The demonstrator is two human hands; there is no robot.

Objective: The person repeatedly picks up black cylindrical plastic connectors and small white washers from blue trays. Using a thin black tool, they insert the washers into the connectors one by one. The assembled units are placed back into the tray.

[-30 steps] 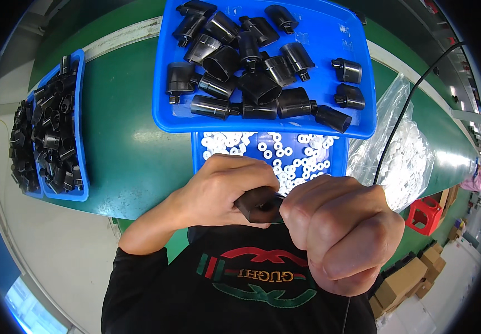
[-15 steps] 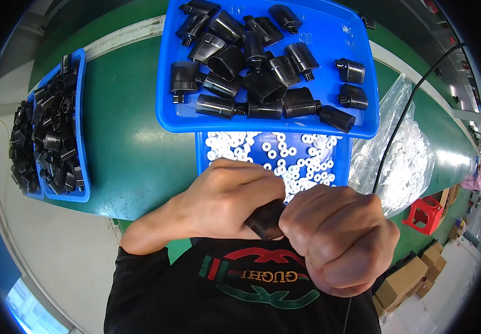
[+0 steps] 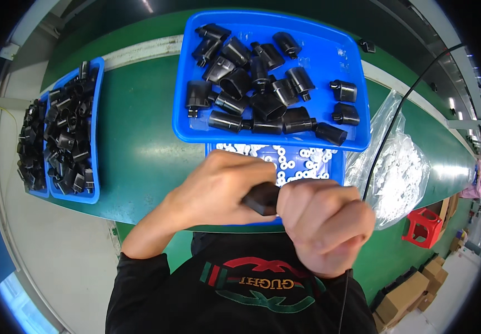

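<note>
A person stands over a green surface [image 3: 135, 145], seen from above their head, both bare hands raised close together in front of their chest.

At the far left, two narrow blue trays [image 3: 97, 128] sit side by side, lengthwise, each heaped with small black plastic housings [image 3: 65, 139]. They lie well apart from the hands.

Moving right, the left hand [image 3: 218, 189] comes in from the lower left, its forearm bare below a black sleeve. Its grip is pressed around one end of a small black plastic part [image 3: 261, 199], fingers curled over the top and hiding most of that end.

The black plastic part sits between the two hands, just above the near edge of the surface, held in the air and not resting on anything. Only a short dark section shows between the fingers.

Behind the hands, a large blue tray [image 3: 352, 61] holds a loose pile of bigger black plastic housings [image 3: 257, 83], some lying on their sides. Tucked under its near edge is a smaller blue tray [image 3: 336, 167] filled with small white rings [image 3: 296, 161], partly hidden by the hands.

The right hand [image 3: 324, 222] is closed into a fist, its grip clamped on the other end of the same part, touching the left hand's fingers.

Further right, a clear plastic bag [image 3: 402, 167] of white pieces lies on the surface, with a thin black cable [image 3: 396, 117] crossing it. A red stool [image 3: 423, 225] and brown cardboard boxes [image 3: 413, 295] stand on the floor beyond.
</note>
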